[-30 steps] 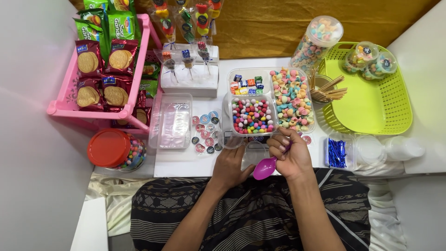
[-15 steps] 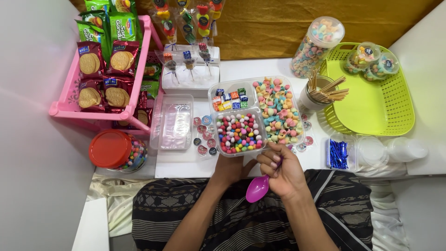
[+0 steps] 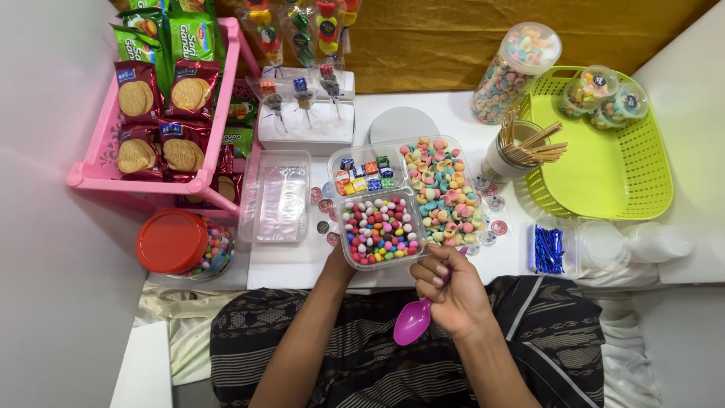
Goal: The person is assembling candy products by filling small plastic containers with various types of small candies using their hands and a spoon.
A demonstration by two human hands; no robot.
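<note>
White table (image 3: 423, 106), mustard backdrop (image 3: 453, 45); right hand (image 3: 453, 291) grips purple scoop (image 3: 413, 323).

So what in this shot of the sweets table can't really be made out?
- Left hand: head view, mostly tucked under the clear compartment tray; its grip cannot be seen.
- Purple scoop: the handle is buried in the right hand, and the bowl's contents don't show.
- Hanging candy bags: cut off by the top edge.
- Red-lidded jar: the lid hides most of what is inside.
</note>
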